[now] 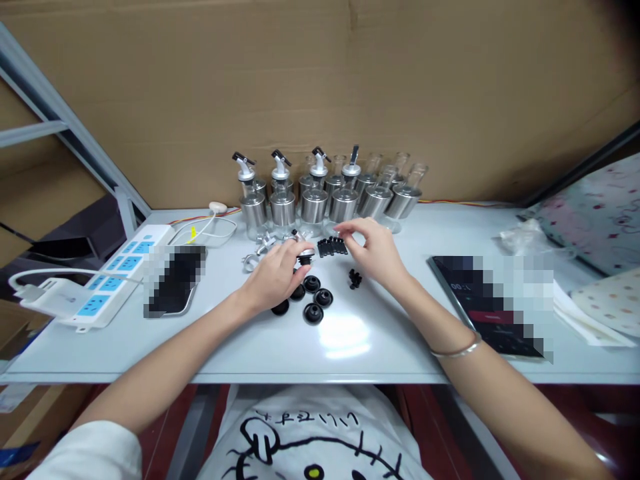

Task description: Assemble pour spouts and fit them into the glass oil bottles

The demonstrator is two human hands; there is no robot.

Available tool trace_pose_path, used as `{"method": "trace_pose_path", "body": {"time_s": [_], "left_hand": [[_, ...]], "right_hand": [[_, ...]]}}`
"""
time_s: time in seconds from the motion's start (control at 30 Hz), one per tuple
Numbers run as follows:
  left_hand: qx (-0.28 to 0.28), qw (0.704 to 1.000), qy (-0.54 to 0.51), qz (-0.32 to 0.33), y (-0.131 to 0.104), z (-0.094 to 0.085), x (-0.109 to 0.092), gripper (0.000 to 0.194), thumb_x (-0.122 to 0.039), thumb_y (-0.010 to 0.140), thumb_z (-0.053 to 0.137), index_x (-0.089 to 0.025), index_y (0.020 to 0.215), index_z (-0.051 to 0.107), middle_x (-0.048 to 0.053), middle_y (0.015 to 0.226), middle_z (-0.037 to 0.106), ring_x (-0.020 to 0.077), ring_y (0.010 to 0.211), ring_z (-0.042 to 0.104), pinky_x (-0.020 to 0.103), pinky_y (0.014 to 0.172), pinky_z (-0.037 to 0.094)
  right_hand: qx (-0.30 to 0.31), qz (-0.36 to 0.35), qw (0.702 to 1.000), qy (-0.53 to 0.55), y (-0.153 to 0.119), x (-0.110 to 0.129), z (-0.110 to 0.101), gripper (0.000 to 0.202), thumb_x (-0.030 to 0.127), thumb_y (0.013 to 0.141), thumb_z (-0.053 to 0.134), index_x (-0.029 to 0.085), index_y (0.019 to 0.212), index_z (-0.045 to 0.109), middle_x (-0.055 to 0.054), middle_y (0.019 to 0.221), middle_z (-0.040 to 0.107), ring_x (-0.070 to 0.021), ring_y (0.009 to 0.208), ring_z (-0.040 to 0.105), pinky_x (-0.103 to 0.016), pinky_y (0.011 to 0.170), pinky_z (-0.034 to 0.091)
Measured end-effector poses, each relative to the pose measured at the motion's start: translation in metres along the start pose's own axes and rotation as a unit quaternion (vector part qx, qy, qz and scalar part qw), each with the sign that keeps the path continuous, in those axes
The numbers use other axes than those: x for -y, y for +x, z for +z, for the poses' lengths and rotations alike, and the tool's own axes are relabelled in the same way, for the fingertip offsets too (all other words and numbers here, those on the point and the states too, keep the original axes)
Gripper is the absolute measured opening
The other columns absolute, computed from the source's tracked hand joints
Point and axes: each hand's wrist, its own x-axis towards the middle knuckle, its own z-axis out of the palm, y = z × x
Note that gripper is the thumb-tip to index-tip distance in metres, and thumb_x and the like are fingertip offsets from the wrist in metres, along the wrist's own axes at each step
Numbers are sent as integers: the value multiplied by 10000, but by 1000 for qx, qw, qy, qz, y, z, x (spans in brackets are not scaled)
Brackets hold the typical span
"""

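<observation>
While the left hand [276, 275] grips one pourer top [305, 256] left of the black levers [333, 247], the right hand [374, 249], curled, contents unclear, is at their right end; stoppers [313, 313] nearer, bottles [314, 207] behind.

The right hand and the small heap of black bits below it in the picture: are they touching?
Apart. The head view shows a strip of tabletop between the right hand and the heap.
</observation>
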Motion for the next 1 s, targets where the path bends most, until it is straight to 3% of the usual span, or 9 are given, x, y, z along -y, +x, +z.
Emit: {"method": "trace_pose_path", "body": {"time_s": [0.17, 0.33, 0.4, 0.53, 0.67, 0.8, 1.0], "left_hand": [[-45, 997, 45, 39, 0, 5, 1, 264, -112, 815, 415, -174, 1070, 393, 64, 917, 609, 174, 708, 543, 302, 687, 446], [-54, 997, 51, 30, -1, 6, 2, 167, -115, 777, 438, -204, 912, 394, 10, 797, 610, 149, 600, 478, 298, 675, 424], [-46, 998, 40, 12, -3, 5, 2, 154, -123, 771, 445, -208, 889, 393, 7, 790, 605, 148, 602, 480, 293, 664, 420], [-22, 999, -23, -39, -6, 6, 1, 259, -121, 730, 449, -202, 963, 373, 16, 825, 579, 156, 670, 527, 286, 670, 439], [5, 995, -95, -43, -9, 10, -1, 525, -93, 704, 437, -167, 1204, 294, 13, 839, 543, 135, 640, 510, 266, 635, 442], [4, 991, -124, -44, -9, 12, -3, 693, -86, 717, 444, -132, 1359, 189, 33, 870, 550, 147, 687, 537, 274, 655, 464], [2, 993, -108, -42, -11, 12, -3, 661, -106, 743, 458, -148, 1354, 211, 77, 985, 585, 178, 799, 591, 327, 752, 493]], "right_hand": [[61, 106, 978, -167, 0, -24, 2, 174, 105, 726, 585, 192, 741, 735, -98, 798, 683, -292, 866, 570, -449, 775, 401], [199, 181, 934, -235, 0, -18, -4, 241, 132, 785, 522, 195, 830, 750, -97, 851, 720, -281, 910, 601, -384, 752, 371], [227, 200, 918, -256, 2, -15, -7, 233, 171, 805, 514, 192, 826, 745, -94, 864, 731, -273, 909, 617, -374, 753, 364], [233, 233, 899, -288, 4, -10, -9, 244, 290, 835, 522, 173, 777, 727, -116, 861, 735, -286, 884, 637, -375, 746, 373], [229, 248, 900, -277, 5, -8, -6, 266, 381, 825, 551, 176, 792, 716, -112, 852, 739, -285, 863, 647, -369, 740, 384], [227, 245, 901, -278, 3, -12, -2, 205, 323, 800, 560, 181, 780, 706, -98, 866, 740, -272, 862, 649, -343, 706, 386], [230, 248, 902, -269, 2, -19, 1, 193, 226, 777, 521, 181, 811, 705, -106, 888, 738, -250, 827, 654, -303, 627, 371]]}}
